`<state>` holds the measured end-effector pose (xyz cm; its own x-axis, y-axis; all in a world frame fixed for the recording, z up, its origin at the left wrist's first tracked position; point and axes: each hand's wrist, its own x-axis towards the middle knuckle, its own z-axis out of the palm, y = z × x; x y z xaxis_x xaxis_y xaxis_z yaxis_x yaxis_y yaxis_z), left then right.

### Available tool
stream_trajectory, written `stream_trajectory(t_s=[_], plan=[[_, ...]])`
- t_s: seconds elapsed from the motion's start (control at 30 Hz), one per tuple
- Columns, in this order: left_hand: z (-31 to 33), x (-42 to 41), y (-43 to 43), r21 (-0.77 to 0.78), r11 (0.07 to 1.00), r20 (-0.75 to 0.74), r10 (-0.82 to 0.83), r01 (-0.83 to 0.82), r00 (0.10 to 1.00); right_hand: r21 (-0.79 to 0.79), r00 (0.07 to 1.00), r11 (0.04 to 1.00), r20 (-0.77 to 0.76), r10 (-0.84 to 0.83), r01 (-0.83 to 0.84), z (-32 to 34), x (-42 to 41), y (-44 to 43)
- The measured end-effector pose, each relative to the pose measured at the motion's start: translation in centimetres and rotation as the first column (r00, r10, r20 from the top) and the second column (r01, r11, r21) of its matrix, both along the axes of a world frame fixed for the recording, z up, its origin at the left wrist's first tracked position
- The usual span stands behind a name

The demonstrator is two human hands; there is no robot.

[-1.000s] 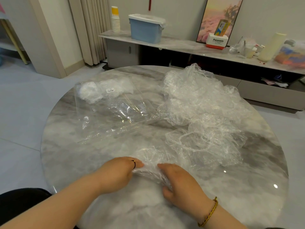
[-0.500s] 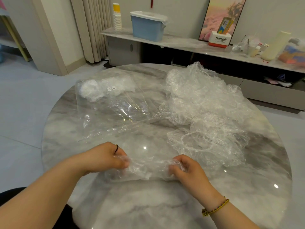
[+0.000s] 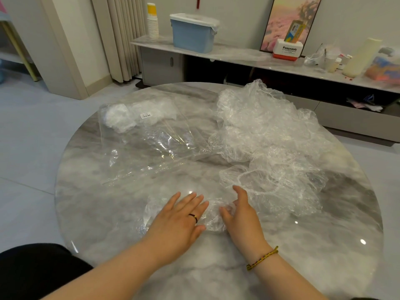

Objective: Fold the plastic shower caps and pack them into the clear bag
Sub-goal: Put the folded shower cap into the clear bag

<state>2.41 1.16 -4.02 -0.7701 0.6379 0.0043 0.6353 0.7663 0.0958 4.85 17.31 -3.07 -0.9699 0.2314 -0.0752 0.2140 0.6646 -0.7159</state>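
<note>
A folded clear shower cap point(image 3: 213, 215) lies flat on the round marble table point(image 3: 108, 191) near its front edge. My left hand point(image 3: 179, 219) presses flat on the cap's left part, fingers straight. My right hand point(image 3: 242, 215) rests at the cap's right end with fingers loosely spread and the thumb touching the plastic. A loose heap of unfolded shower caps point(image 3: 270, 137) covers the right half of the table. The clear bag point(image 3: 147, 137) lies at the left, with white folded caps point(image 3: 121, 116) at its far end under a barcode label.
Beyond the table runs a low marble shelf point(image 3: 238, 57) with a blue lidded bin point(image 3: 192, 32), stacked paper cups point(image 3: 152, 20), a Panasonic box point(image 3: 289, 49) and clutter. Curtains point(image 3: 121, 35) hang at the back left. Grey tiled floor surrounds the table.
Both hands held the cap by its ends and stretched it. Now they have let go and lie open on it, the left pressing it flat. The view has tilted slightly.
</note>
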Motion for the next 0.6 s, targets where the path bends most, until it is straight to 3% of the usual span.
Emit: stream_trajectory(t_s=[0.23, 0.33, 0.4, 0.5, 0.6], plan=[[-2.1, 0.2, 0.5, -0.093, 0.990, 0.160, 0.117, -0.103, 0.980, 0.058, 0.999, 0.998, -0.022, 0.026, -0.025, -0.6, 0.4, -0.2], [-1.7, -0.2, 0.6, -0.034, 0.986, 0.120, 0.168, -0.165, 0.978, 0.437, 0.967, 0.899, -0.239, 0.092, 0.022, -1.1, 0.4, -0.5], [-1.6, 0.0, 0.7, -0.057, 0.979, 0.157, 0.202, -0.195, 0.967, 0.578, 0.931, 0.816, -0.298, 0.211, 0.000, -1.7, 0.4, -0.9], [-1.8, 0.0, 1.0, -0.070, 0.972, 0.180, 0.235, -0.226, 0.955, 0.628, 0.904, 0.762, -0.217, 0.370, -0.161, -2.6, 0.4, -1.6], [-1.7, 0.0, 0.9, -0.083, 0.968, 0.190, 0.249, -0.237, 0.950, 0.673, 0.936, 0.706, -0.059, 0.348, -0.220, -3.6, 0.1, -1.4]])
